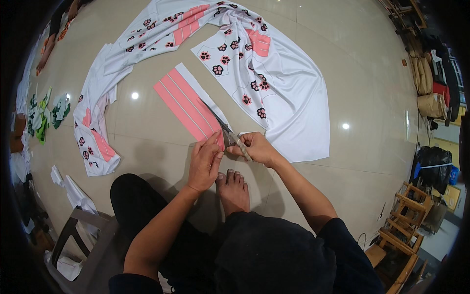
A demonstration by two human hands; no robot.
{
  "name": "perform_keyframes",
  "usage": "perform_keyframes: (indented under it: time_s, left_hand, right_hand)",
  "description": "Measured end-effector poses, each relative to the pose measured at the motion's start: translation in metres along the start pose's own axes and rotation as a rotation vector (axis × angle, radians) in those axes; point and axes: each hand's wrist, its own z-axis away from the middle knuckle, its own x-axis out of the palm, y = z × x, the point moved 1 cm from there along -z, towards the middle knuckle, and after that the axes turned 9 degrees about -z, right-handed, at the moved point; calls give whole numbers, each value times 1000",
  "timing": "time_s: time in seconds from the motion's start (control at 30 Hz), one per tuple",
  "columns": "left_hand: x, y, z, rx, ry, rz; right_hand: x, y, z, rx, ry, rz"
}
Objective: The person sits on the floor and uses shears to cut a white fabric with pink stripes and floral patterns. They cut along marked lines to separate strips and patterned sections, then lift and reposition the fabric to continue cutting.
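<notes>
My right hand [252,148] grips a pair of scissors [224,128], whose blades lie along the boundary between the pink striped part and the white margin of a fabric piece [178,100]. My left hand [206,161] pinches that piece at its lower end, just beside the blades. A long white fabric length [112,73] printed with paw prints and pink patches curves around the piece at the top and left, and a wide printed sheet [293,112] lies rumpled to the right. My bare foot [232,191] rests on the tiled floor below my hands.
A grey plastic chair [83,235] is at lower left, near white scraps [78,193]. Green scraps [46,112] lie at left; another person's bare leg [49,46] shows at top left. Wooden frames [396,230], paper bags [423,73] and black bags [431,166] line the right side.
</notes>
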Motion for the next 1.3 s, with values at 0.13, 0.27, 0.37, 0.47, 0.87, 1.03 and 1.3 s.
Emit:
perform_keyframes:
  time_s: [0.13,0.27,0.37,0.47,0.87,1.03,1.3]
  left_hand:
    - [-1,0,0,2,7,-1]
    - [-1,1,-1,-8,-3,18]
    - [-4,-1,1,8,-64,-22]
    - [-3,-3,1,49,-28,-50]
    - [-3,-3,0,38,-23,-27]
    - [-6,-2,0,18,-29,-27]
    - [-7,5,2,-75,-152,-9]
  right_hand:
    - [1,-2,1,2,-27,-25]
    - [0,-2,7,-32,-4,9]
    - [1,-6,9,-40,-2,-4]
    - [3,-10,7,-39,-3,-28]
    - [0,-8,-8,-39,-8,17]
    - [0,-13,5,-38,-1,34]
    - [-37,41,52,-55,28,171]
